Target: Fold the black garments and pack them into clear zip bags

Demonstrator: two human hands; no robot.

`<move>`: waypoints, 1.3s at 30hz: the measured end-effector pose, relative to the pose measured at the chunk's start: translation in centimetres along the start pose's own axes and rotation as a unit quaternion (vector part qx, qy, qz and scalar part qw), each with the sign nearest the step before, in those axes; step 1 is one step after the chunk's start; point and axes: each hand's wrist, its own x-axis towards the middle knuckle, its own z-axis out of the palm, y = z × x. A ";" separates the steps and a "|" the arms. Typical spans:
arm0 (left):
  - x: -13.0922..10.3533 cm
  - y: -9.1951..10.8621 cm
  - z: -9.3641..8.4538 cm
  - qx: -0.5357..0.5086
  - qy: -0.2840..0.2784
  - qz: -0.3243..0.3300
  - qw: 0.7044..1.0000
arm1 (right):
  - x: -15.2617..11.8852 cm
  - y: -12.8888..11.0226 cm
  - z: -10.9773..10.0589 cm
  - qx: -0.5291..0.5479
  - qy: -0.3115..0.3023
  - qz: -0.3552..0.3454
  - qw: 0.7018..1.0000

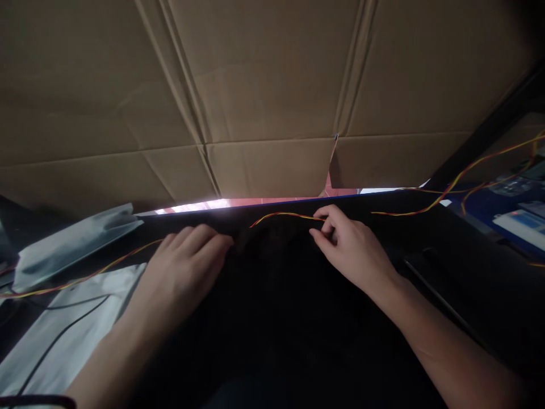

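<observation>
A red-and-yellow twisted wire (281, 213) spans the dark surface, its free end lying between my hands. My right hand (344, 238) pinches this wire between thumb and fingers; the rest of it leads off to the right. On the other side, my left hand (187, 258) is closed, palm down, with fingers curled under. Another length of twisted wire (114, 263) comes in from the left and disappears beneath its fingers. What lies inside the left grip is hidden.
A tall cardboard sheet (272, 79) stands across the far edge. To the left lie a pale plastic-wrapped packet (76, 244) and a white bag (72, 335) with a thin black cable (59, 335) over it. At right are a dark flat bar (443, 295) and a white-and-blue box (522, 224).
</observation>
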 end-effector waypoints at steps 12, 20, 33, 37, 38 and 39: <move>-1.0 -0.2 0.1 -0.225 -0.290 -0.033 0.930 | -0.5 0.7 -2.1 0.036 -0.355 -0.020 0.934; -0.3 0.5 -0.4 -0.234 -0.238 -0.015 0.943 | -0.1 0.1 -2.3 0.078 -0.243 -0.026 0.966; -0.2 -1.4 1.3 0.003 -0.054 0.002 0.999 | -0.2 1.1 1.2 -0.007 -0.100 -0.149 0.984; -0.1 -1.2 -0.9 0.003 0.025 0.026 0.999 | 0.0 0.3 -0.7 -0.029 -0.031 -0.211 0.977; -0.1 -1.3 -1.2 -0.011 0.034 0.047 0.998 | 0.0 0.2 -1.2 -0.042 -0.027 -0.218 0.975; -0.2 -1.3 -1.4 -0.029 0.026 0.071 0.997 | -0.1 0.1 -1.6 -0.052 -0.039 -0.221 0.973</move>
